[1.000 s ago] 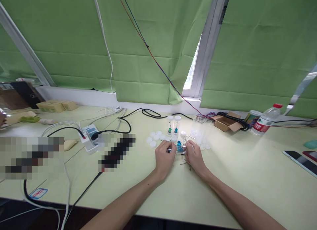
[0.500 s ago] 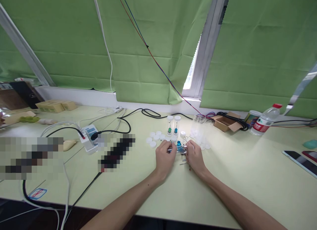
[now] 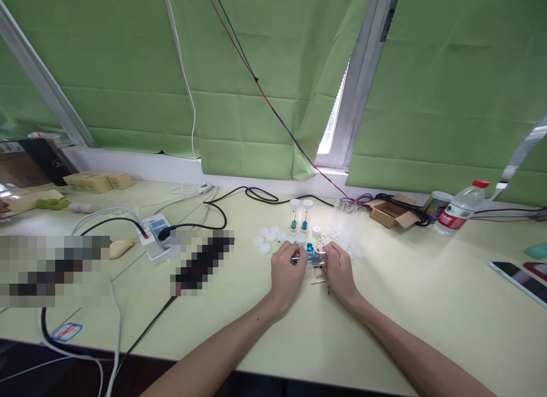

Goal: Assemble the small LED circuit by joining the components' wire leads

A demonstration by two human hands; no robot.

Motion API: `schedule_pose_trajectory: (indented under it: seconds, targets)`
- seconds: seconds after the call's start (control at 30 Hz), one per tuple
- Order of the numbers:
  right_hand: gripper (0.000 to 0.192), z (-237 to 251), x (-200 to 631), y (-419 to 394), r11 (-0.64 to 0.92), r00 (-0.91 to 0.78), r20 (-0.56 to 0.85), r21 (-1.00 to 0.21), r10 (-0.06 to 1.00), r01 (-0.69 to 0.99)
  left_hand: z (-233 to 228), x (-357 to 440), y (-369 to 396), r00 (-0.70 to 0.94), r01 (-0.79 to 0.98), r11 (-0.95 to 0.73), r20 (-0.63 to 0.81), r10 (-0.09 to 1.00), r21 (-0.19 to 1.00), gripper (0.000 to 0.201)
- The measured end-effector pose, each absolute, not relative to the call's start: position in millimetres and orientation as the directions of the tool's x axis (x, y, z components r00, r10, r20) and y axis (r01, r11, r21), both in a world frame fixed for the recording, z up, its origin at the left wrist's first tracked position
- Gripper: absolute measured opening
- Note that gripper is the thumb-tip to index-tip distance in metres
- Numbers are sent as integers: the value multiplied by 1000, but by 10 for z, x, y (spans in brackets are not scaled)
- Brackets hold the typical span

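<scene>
Blue shows in or through a clear tube point(image 3: 317, 257) that lies crosswise between the person's hands, roughly parallel to the near edge of the table point(image 3: 410, 323). The left hand point(image 3: 287, 278) pinches its left end, thumb and curled fingers pressed together; the right hand point(image 3: 341, 275) pinches the right end, its fingertips bunched at the rim. Holding both ends probably steadies the tube and leaves its middle uncovered; whether it touches the tabletop cannot be told. Just beyond it sits a small blue piece point(image 3: 310, 247), and thin metal rods point(image 3: 318, 282) lie beside the right fingers, perhaps placed for easy reach. Toward the far edge, two capped tubes point(image 3: 294, 216) stand upright, one with green inside, one with blue, seemingly set apart from the loose white caps point(image 3: 265, 249) at their left. A red-capped bottle point(image 3: 459, 209) stands near the far right corner.
</scene>
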State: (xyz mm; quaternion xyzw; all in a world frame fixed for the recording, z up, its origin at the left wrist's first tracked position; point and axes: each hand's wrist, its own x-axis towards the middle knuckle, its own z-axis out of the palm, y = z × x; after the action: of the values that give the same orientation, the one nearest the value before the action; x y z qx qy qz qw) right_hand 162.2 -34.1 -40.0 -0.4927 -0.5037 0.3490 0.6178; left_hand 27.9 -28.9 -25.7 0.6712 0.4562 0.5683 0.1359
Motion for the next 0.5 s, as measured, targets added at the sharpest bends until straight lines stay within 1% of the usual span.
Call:
schedule_pose_trajectory:
  seconds: [0.17,0.3,0.5]
  targets:
    - [25,-385,1629,-345,233,267,231,-972,936,24,-227,280,-296,-19,465,-527,603,798,712,32]
    - [24,-325,1665,-347,237,325,225,-971,919,0,-217,283,-295,84,462,-513,540,837,724,30]
    - [34,-214,1694,-358,258,431,206,-964,878,-64,-209,300,-311,246,420,-550,493,834,722,23]
